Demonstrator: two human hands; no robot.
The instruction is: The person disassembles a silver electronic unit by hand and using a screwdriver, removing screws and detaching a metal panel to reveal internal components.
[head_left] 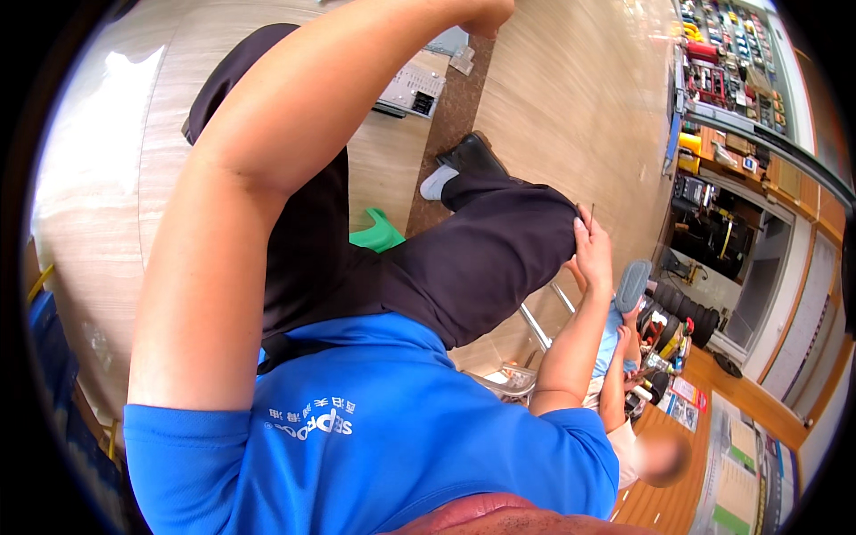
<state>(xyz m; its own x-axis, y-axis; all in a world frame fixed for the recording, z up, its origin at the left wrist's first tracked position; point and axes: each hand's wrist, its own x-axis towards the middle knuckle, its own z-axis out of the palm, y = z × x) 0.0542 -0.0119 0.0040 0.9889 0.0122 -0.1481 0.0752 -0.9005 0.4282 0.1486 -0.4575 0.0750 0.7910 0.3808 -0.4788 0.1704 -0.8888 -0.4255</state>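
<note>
My left arm reaches up and across to the far edge. My left hand (489,16) is cut off by the picture's top, so its fingers do not show. Below that forearm, a grey metal device case (415,87) lies near the dark floor strip, partly hidden by the arm. My right hand (592,254) rests by my bent right knee in dark trousers. Its fingers are pinched around a thin dark rod (593,212), whose tip sticks up; the rest is hidden in the hand.
A green plastic piece (379,230), perhaps a stool, shows between my legs. Another person (615,374) sits close on my right, beside metal legs (535,326) and a cluttered wooden counter (664,473). Packed shelves (731,67) stand at the far right.
</note>
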